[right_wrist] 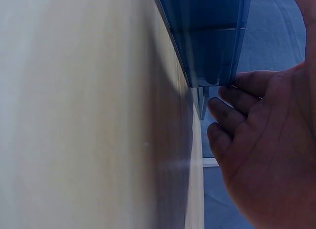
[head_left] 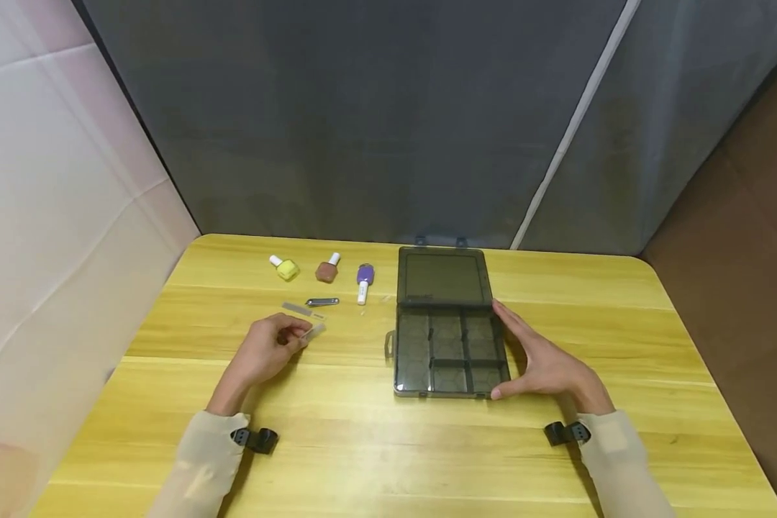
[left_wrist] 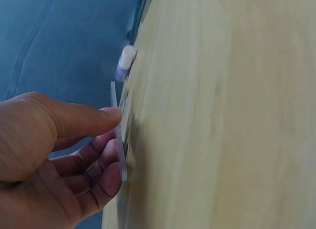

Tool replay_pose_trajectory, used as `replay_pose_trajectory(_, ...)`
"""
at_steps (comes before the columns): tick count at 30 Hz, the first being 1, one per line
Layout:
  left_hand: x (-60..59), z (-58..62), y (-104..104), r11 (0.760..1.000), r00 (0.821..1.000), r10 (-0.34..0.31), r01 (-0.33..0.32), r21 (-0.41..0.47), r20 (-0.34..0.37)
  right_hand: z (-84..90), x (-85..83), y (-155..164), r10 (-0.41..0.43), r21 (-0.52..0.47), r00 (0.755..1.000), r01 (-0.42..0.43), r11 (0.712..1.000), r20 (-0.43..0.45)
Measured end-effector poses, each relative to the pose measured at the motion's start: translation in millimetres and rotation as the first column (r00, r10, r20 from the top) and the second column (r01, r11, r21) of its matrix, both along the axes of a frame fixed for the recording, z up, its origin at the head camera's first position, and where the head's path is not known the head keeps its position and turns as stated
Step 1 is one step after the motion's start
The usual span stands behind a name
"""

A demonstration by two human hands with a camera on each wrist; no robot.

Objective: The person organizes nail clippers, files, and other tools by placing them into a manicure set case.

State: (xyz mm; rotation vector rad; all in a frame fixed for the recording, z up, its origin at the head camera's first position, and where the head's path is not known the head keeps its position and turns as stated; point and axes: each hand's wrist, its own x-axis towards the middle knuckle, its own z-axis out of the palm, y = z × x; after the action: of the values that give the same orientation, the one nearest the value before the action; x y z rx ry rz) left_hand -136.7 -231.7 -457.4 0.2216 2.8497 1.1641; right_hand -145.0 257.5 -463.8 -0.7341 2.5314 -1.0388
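The left grip pinches a clear strip off the counter. The right grip, fingers straight, steadies the open, still-empty organizer box; bottles beyond the left grip remain out.

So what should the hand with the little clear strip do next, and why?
Probably carry the strip over to the open box. The left hand already pinches it just off the table, the box's compartments look empty, and the right hand steadies its side.

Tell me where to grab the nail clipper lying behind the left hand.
Pinch the nail clipper across its narrow width, probably coming from above. It lies flat, long side left to right, and seems clear of the grey file and the purple bottle.
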Motion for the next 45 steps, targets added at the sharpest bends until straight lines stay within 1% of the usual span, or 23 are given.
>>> replay_pose_trajectory(10,1.8,1.3,18.4,0.999,0.998,-0.019,0.021,0.047,-0.053,2.4,0.9,-0.5,-0.007,0.004,1.000,0.007,1.000,-0.004)
replay_pose_trajectory(14,0.1,5.4,27.2,0.997,0.996,-0.045,0.049,0.053,-0.071,3.4,0.8,-2.1,-0.010,0.006,1.000,0.010,1.000,-0.013)
replay_pose_trajectory(20,-1.8,11.5,42.0,0.996,0.994,-0.052,0.058,0.062,-0.093,2.9,0.2,-3.3,-0.017,0.011,1.000,0.017,1.000,-0.009)
replay_pose_trajectory(25,-5.3,16.2,55.1,0.993,0.992,-0.074,0.083,0.085,-0.106,2.2,-0.3,-1.7,-0.025,0.012,1.000,0.025,1.000,-0.003)
replay_pose_trajectory(33,-10.5,20.5,71.0,0.988,0.986,-0.090,0.107,0.113,-0.144,0.7,-0.9,0.3,-0.023,0.003,1.000,0.023,1.000,-0.014)
replay_pose_trajectory(37,-11.6,22.5,77.3,0.984,0.985,-0.096,0.115,0.138,-0.143,0.6,-1.3,0.2,-0.019,0.004,1.000,0.019,1.000,-0.013)
replay_pose_trajectory(45,-14.4,28.6,93.9,0.969,0.988,-0.105,0.127,0.213,-0.112,1.9,-1.9,0.2,-0.022,0.014,1.000,0.022,1.000,-0.005)
